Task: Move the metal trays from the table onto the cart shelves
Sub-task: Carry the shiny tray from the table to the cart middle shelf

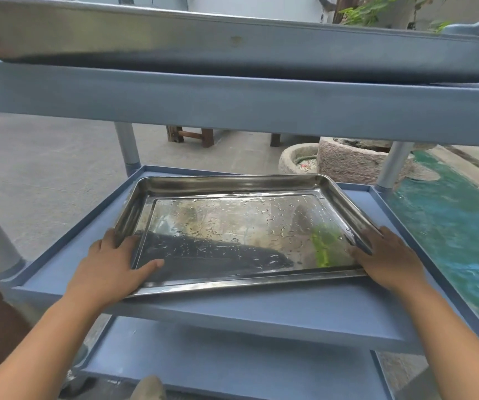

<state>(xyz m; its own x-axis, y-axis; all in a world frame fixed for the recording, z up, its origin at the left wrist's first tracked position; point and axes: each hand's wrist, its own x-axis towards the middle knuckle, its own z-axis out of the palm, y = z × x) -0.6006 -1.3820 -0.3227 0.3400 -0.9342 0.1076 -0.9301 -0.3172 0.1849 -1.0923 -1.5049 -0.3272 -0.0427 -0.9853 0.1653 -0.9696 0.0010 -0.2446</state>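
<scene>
A wet, shiny metal tray (232, 226) lies on the middle shelf (261, 313) of a blue cart, with its near edge over the shelf's front rim. My left hand (111, 264) grips the tray's near left corner, thumb inside the tray. My right hand (388, 261) holds the near right corner the same way. Another metal tray (232, 41) sits on the cart's top shelf (232, 102), seen from below its rim.
The cart's bottom shelf (232, 365) is below. Grey cart posts (127, 145) stand at the shelf corners. Behind the cart are stone basins (348, 163), wooden furniture legs (192, 137) and a green-blue floor strip (449, 226) on the right.
</scene>
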